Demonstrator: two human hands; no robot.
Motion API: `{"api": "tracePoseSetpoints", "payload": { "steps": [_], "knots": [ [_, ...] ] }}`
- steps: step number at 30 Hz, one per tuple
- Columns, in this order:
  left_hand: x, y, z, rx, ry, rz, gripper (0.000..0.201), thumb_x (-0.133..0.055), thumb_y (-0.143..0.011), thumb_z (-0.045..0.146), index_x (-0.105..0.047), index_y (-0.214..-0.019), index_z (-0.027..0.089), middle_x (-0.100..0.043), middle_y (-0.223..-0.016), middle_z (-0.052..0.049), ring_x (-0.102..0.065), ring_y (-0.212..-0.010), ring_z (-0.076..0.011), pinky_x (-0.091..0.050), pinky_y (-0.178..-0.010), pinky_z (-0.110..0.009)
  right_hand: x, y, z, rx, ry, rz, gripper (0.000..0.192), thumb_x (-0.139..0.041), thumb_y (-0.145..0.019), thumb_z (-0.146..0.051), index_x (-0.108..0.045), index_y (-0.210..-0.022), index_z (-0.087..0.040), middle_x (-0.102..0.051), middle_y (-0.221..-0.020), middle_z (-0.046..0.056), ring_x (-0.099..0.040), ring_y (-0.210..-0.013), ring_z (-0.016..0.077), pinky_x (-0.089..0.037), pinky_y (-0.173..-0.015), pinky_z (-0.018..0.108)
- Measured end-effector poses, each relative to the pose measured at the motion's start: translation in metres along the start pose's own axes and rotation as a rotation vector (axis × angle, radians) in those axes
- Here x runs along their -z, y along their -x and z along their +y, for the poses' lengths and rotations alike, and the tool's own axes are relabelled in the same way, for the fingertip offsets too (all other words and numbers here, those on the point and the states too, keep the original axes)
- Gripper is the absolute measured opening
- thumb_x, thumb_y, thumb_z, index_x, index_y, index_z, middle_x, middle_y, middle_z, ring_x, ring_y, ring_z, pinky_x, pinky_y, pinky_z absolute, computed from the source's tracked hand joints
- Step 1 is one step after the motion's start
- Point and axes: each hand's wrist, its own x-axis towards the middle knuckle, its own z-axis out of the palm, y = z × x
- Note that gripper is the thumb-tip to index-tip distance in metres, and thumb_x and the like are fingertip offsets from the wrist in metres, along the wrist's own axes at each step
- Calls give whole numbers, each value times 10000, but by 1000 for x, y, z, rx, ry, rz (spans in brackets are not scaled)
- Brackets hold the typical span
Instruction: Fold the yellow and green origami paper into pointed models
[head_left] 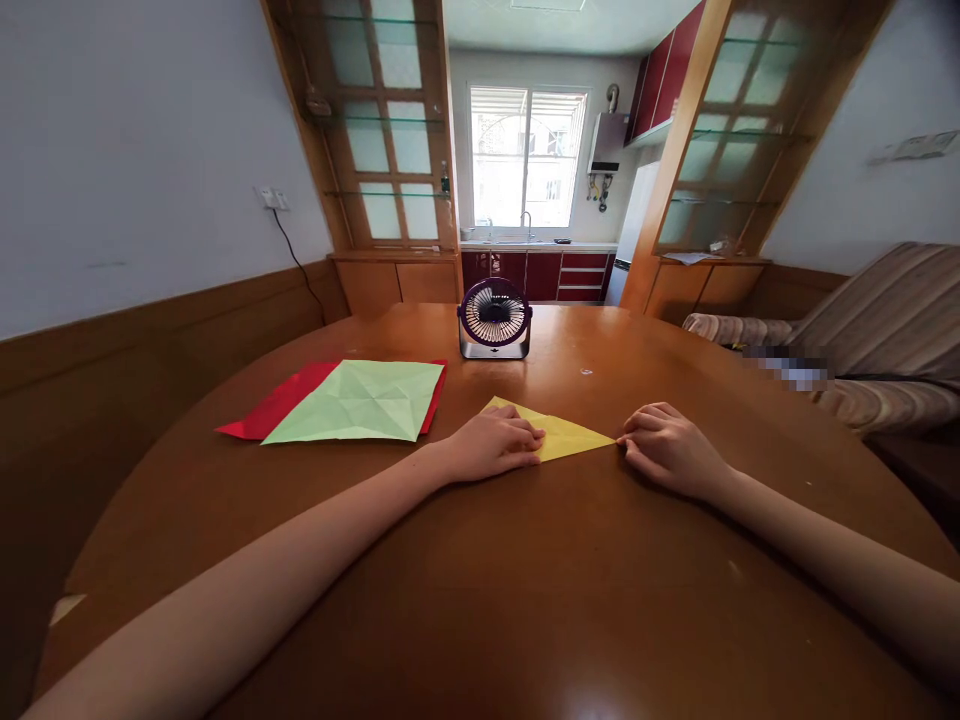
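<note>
Fan point(494, 318) behind yellow paper point(570, 435) — unobstructed

no text, label, brand or number can be read anywhere in this view.

1. Bare tabletop point(525, 580) is lying open between and before the hands, leaving free passage there.
2. A small fan point(494, 319) is standing beyond the yellow paper point(566, 435), blocking straight reach toward the far edge.
3. Green paper point(360, 401) over red paper point(270, 408) is occupying the left side, lying flat.
4. The right side is staying bare.
</note>
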Motion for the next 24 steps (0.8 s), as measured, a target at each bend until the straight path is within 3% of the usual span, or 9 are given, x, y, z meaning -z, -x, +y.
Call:
{"api": "tracePoseSetpoints", "payload": {
  "steps": [4,6,10,17,24],
  "knots": [
    [-5,-4,2,48,-40,38,202,-568,-926,346,-689,-946,186,-702,-1067,-54,-552,-958,-210,-423,-849,-333,-1,0,1,-122,-78,158,287,-443,-937,-233,-727,-907,-203,-687,-913,92,-633,-833,226,-512,-757,405],
    [-7,-7,4,79,-65,49,191,-584,-916,345,-688,-941,186,-702,-1001,-49,-557,-931,-209,-426,-830,-329,-3,-3,-1,-116,-126,188,277,-444,-945,-227,-705,-1033,-210,-690,-1006,101,-641,-916,237,-527,-789,413],
    [-11,-13,5,134,-89,71,209,-629,-886,385,-682,-911,184,-696,-942,-35,-569,-919,-209,-420,-822,-321,-11,-13,-15,9,-243,65,347,-458,-945,-212,-594,-1265,-216,-657,-1201,114,-617,-1087,247,-518,-916,461],
    [-14,-17,3,143,-99,84,242,-639,-871,419,-645,-809,186,-682,-893,-11,-577,-888,-191,-400,-806,-300,-20,-25,-27,130,-353,-214,381,-449,-975,-267,-544,-1340,-213,-568,-1362,100,-521,-1277,223,-432,-1083,449],
    [-15,-16,3,145,-106,89,253,-640,-868,432,-658,-833,182,-683,-899,-16,-576,-898,-191,-400,-819,-300,-16,-26,-29,182,-250,-234,374,-432,-981,-271,-559,-1331,-229,-605,-1321,80,-559,-1236,221,-443,-1074,444]
  ]
}}
